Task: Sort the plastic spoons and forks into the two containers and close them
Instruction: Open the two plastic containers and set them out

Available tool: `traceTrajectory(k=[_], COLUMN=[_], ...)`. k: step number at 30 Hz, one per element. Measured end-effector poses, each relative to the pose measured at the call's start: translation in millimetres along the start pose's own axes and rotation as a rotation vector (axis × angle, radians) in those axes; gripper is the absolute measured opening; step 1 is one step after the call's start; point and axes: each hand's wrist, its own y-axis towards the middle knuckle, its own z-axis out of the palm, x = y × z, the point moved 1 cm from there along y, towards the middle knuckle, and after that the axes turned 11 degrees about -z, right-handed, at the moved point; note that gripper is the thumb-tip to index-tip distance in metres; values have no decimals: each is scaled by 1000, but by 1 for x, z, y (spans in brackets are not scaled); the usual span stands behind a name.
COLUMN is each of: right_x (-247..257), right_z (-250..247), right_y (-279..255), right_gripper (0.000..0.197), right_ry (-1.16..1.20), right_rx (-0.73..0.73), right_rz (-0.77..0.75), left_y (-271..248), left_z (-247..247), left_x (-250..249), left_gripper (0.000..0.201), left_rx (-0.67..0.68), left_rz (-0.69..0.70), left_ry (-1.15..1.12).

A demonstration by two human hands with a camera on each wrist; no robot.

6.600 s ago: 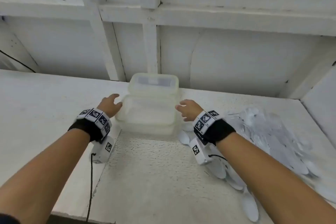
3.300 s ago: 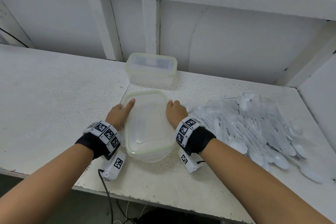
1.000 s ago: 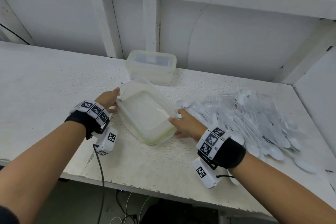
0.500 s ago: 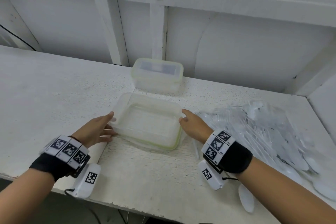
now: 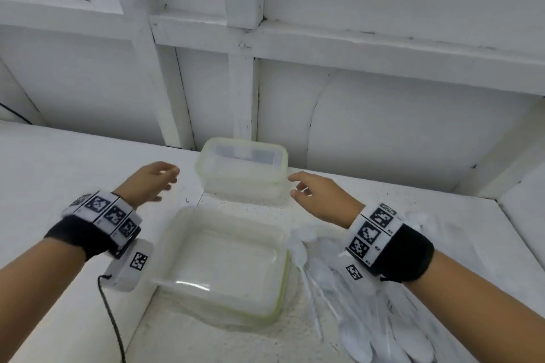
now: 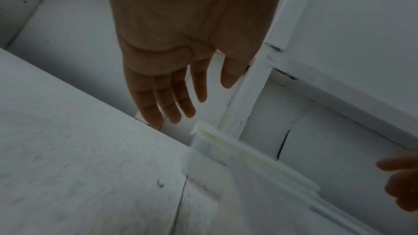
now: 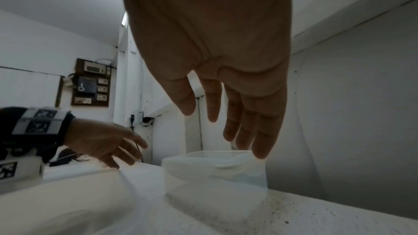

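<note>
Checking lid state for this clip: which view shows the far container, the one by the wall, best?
The head view: the far container shows whole, green-rimmed lid on, with both open hands beside it. The left wrist view catches only a blurred edge of its lid; the right wrist view shows its side, top partly hidden by fingers.

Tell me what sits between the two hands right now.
The far lidded container sits between the left hand and right hand, touched by neither; the head view shows it.

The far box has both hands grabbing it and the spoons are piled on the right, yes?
Not quite. The hands aren't grabbing the far box: the left hand and right hand hover open beside it, as the head view shows. The spoons are piled on the right.
</note>
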Motion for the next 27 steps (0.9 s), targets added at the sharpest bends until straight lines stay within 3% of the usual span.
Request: traceTrajectory(k=[4, 8, 13, 17, 21, 27], right_x=[-12, -28, -47, -57, -65, -65], right_z=[-5, 1, 19, 30, 39, 46], right_y=[57, 109, 150, 165, 172, 172], right_gripper=[41, 41, 41, 42, 39, 39], right_ry=[-35, -71, -66, 48, 143, 206], right_rx=[-9, -28, -76, -157, -223, -253], right_rz=[25, 147, 302, 341, 348, 370], left_y=[57, 99, 122, 126, 139, 141], left_z=[7, 15, 38, 51, 56, 64], left_x=[-42, -64, -66, -64, -52, -39], left_gripper=[31, 31, 39, 50, 44, 53], left_rx=[-4, -23, 15, -3, -78, -96], left_rz=[27, -32, -105, -52, -45, -72], left_ry=[147, 254, 356, 534, 422, 274])
